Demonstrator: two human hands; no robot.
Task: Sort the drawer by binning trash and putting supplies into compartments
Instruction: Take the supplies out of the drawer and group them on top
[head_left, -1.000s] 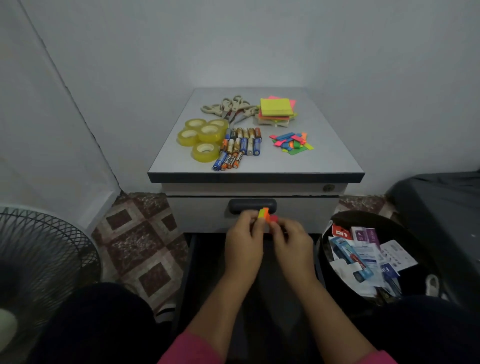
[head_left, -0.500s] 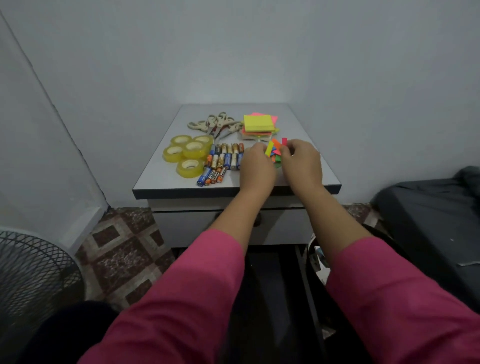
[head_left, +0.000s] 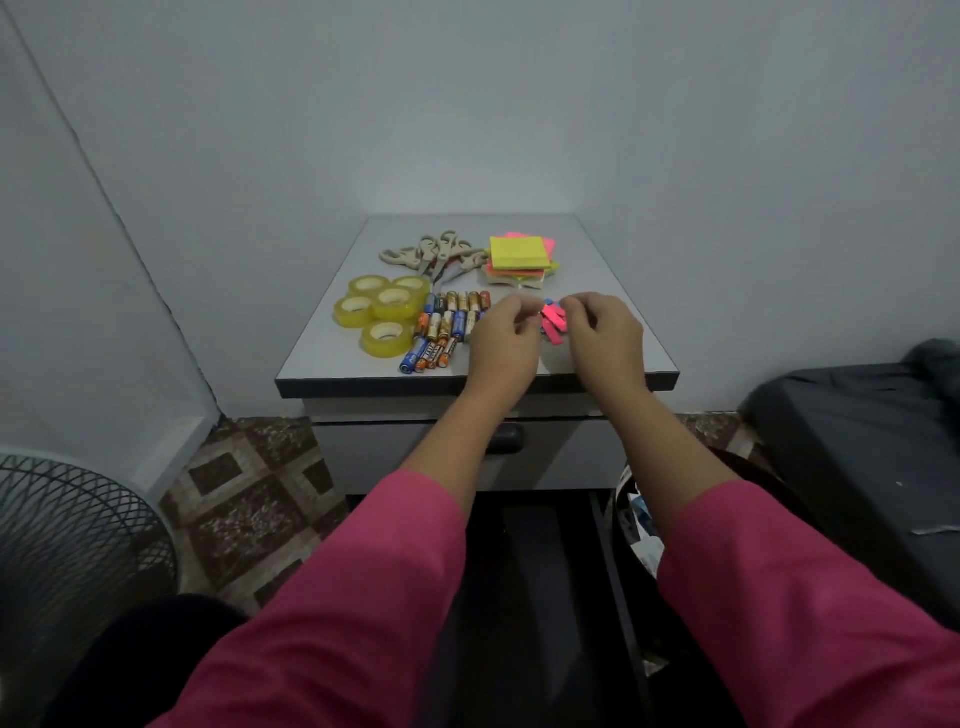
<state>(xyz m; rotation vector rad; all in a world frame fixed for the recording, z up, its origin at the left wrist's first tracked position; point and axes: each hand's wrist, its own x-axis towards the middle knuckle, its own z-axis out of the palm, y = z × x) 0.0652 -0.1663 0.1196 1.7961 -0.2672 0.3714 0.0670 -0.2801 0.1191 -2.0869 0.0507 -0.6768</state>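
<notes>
My left hand (head_left: 503, 340) and my right hand (head_left: 605, 332) hover over the right part of the grey cabinet top (head_left: 618, 280). Their curled fingertips pinch at a small bunch of pink and blue sticky flags (head_left: 554, 323) lying between them. Left of the flags lie several batteries (head_left: 451, 325) in rows, and further left are several yellow tape rolls (head_left: 383, 312). Behind these are beige-handled scissors (head_left: 436, 253) and a stack of neon sticky-note pads (head_left: 519, 260). The open dark drawer (head_left: 524, 571) is below my arms, its inside hard to see.
A dark bin (head_left: 638, 512) holding paper wrappers stands to the right of the drawer, mostly hidden by my right sleeve. The closed upper drawer has a black handle (head_left: 506, 439). A fan grille (head_left: 67, 545) is at the lower left and a dark padded object (head_left: 857, 441) at the right.
Both hands rose from the open drawer to the cabinet top carrying coloured flags. They now sit lower over the flag pile, with the flags down between the fingertips.
</notes>
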